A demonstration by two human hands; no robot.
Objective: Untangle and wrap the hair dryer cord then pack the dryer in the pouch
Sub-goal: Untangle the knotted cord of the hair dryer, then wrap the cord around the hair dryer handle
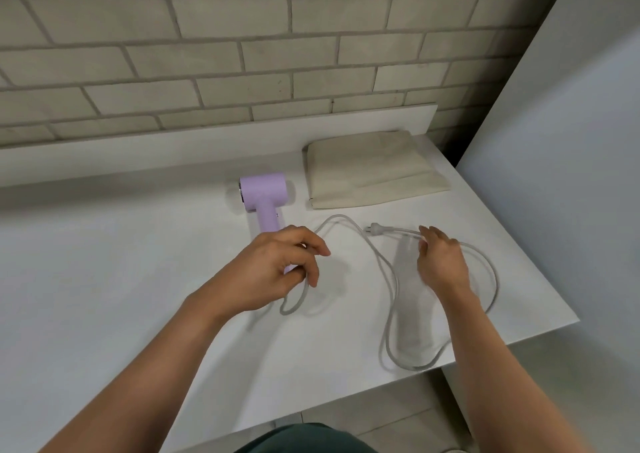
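Note:
A lilac hair dryer [263, 194] lies on the white counter [121, 279], head toward the wall, handle toward me. My left hand [277, 269] is closed around the lower end of the handle and the cord where it leaves it. The pale grey cord [382, 269] runs in loose loops across the counter to the right, one loop reaching the front edge. Its plug [372, 227] lies left of my right hand [440, 262], which pinches the cord just behind the plug. A flat beige pouch [374, 172] lies behind, near the wall.
A brick wall with a low white ledge [207, 144] runs along the back. A tall white panel [571, 141] bounds the counter on the right. The counter's front edge [346, 407] drops to a tiled floor.

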